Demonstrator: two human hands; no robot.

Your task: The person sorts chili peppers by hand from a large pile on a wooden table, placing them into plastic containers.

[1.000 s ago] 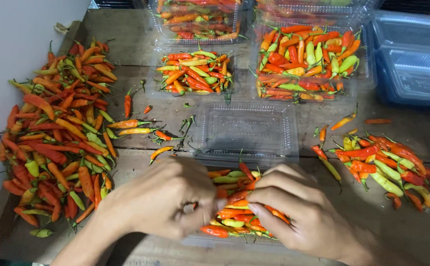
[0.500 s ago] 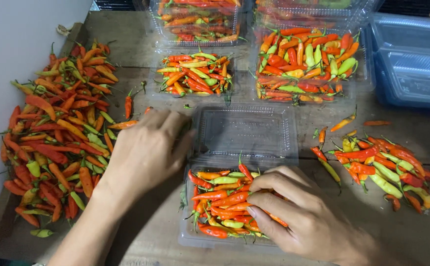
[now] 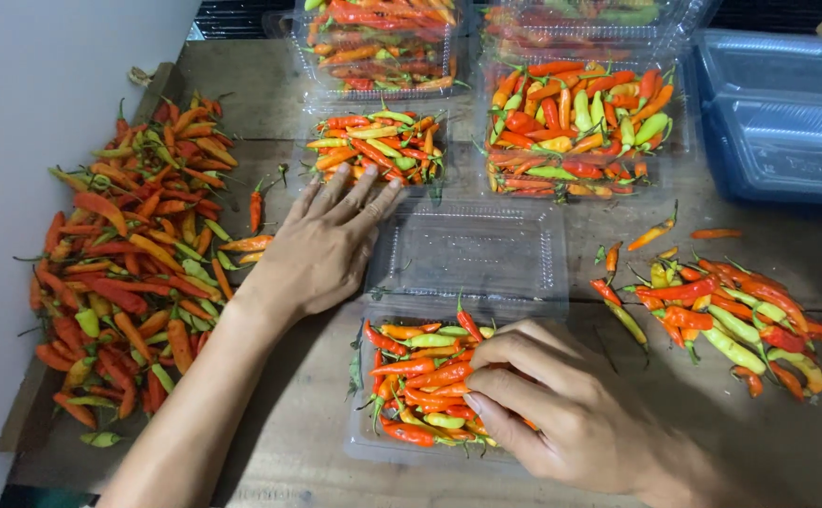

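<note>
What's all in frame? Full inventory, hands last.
open box: 1, clear, front centre, chillies in base, lid flat behind
filled boxes: at least 4, clear, red/orange/green chillies, back rows
blue trays: stack, count unclear, back right
big chilli pile: 1, red/orange/green, left
small chilli pile: 1, same colours, right
loose chillies: a few, orange, between piles
table: 1, brown wood
wall: grey, left
left hand: flat on table, fingertips at lid's left edge
right hand: pressing on chillies in open box
</note>
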